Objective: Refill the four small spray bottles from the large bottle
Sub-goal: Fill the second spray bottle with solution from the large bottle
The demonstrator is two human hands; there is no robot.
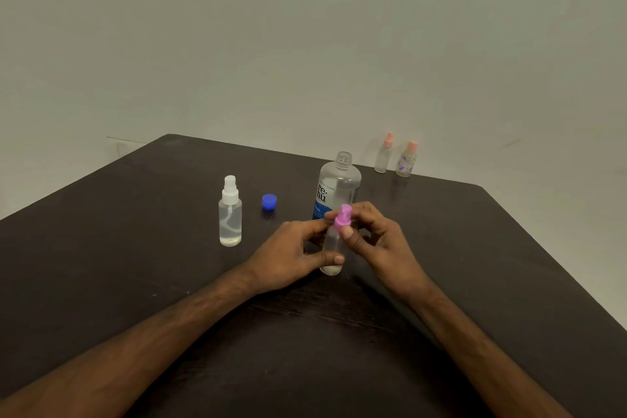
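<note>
Head view, items as found.

1. Table [135, 248]: dark, wood-grained; bears everything below.
2. Left hand [291, 254]: fingers and thumb curled round the clear body of item 4, steadying it upright with its base on or just above the table.
3. Right hand [376, 241]: fingertips pinched narrowly on the pink spray head [343, 216]. This looks like a twisting grip; whether it is loosening or tightening cannot be told.
4. Pink-topped spray bottle [329, 244]: near centre, between both hands; fill level unclear.
5. Large bottle [339, 183]: upright just behind the hands, neck uncapped, probably kept close for pouring.
6. Blue cap [269, 202]: loose on the table, between items 5 and 7; likely the large bottle's.
7. White-topped spray bottle [230, 217]: upright, left of the hands, sprayer on; appears filled.
8. Two peach-topped spray bottles [384, 153] [407, 159]: side by side at the far edge, well apart from the work and seemingly not in play.
</note>
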